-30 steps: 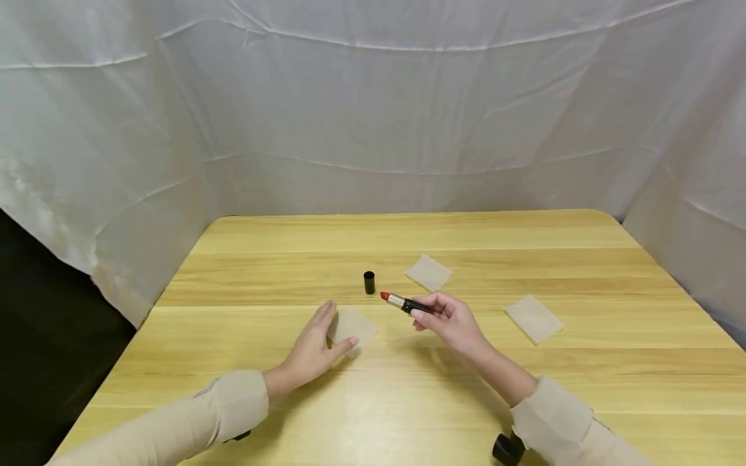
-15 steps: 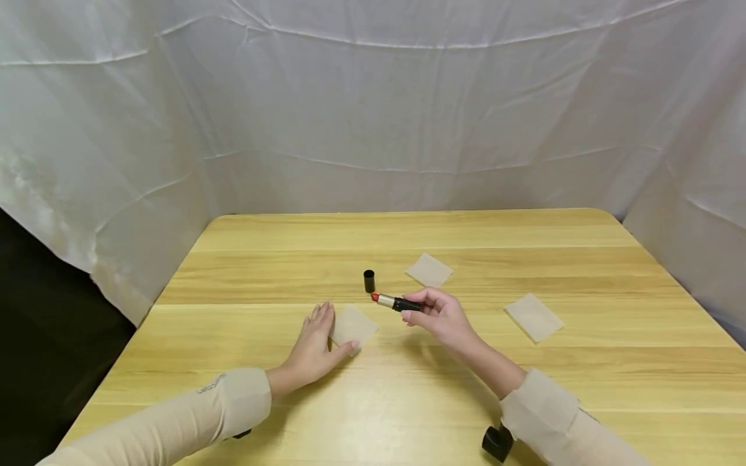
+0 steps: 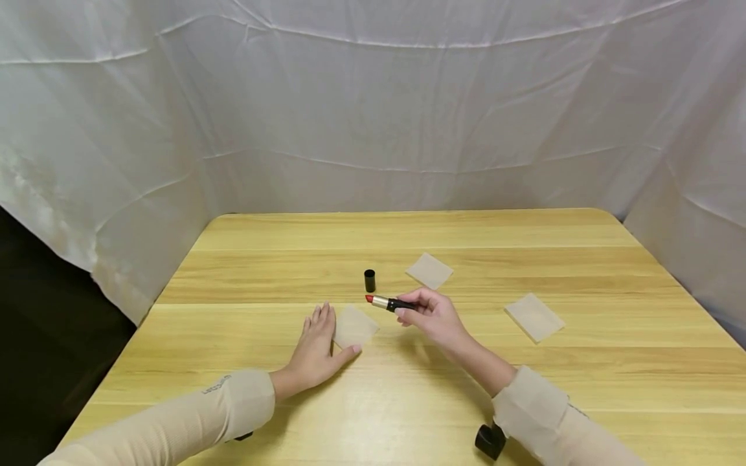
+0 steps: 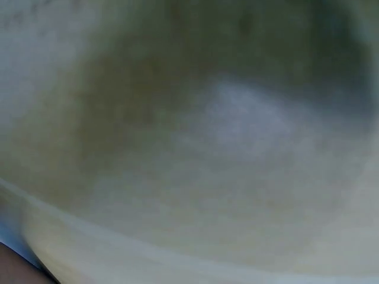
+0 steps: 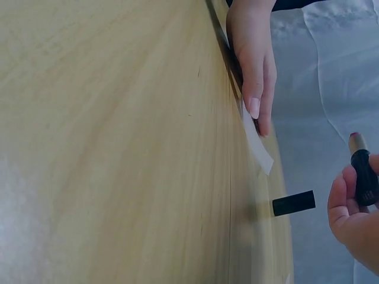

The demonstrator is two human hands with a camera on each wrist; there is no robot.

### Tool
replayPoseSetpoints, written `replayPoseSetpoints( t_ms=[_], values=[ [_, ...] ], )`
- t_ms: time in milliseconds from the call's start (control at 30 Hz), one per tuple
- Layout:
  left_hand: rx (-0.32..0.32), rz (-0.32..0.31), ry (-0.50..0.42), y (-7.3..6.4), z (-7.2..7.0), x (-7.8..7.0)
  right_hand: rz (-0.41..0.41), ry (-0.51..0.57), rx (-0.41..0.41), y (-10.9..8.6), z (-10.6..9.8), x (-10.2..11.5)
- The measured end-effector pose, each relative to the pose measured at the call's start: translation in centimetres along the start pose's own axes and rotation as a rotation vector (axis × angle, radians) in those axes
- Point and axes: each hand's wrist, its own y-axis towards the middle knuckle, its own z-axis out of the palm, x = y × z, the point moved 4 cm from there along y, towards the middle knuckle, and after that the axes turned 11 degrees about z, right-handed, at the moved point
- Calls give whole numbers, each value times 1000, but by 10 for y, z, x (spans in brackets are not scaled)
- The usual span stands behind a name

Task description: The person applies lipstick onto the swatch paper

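My right hand pinches an uncapped lipstick by its black base, above the table. Its red tip points left in the head view; the right wrist view also shows the lipstick in the fingers. My left hand lies flat with straight fingers at the left edge of a pale square of paper, its thumb at the near corner. Behind the lipstick tip the black lipstick cap stands upright on the table. The left wrist view is blurred and covered by what looks like cloth.
Two more pale paper squares lie on the wooden table: one paper square behind the right hand, another paper square to its right. A black device shows under the right sleeve. Grey-white curtains hang around the table.
The right hand has carried the lipstick a little to the left, toward the paper near the left hand. The left hand has settled flatter, its thumb shifting slightly right. The cap stays put.
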Motion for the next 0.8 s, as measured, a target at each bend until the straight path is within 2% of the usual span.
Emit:
replayPoseSetpoints(
  t_ms=[300, 667, 800],
  values=[
    [40, 29, 150, -4, 6, 0, 38, -40, -43, 3, 3, -2],
    [12, 57, 234, -5, 10, 1, -24, -134, -13, 6, 10, -1],
    [18, 56, 239, -5, 10, 0, -88, -268, 0, 8, 13, 1]
  ],
)
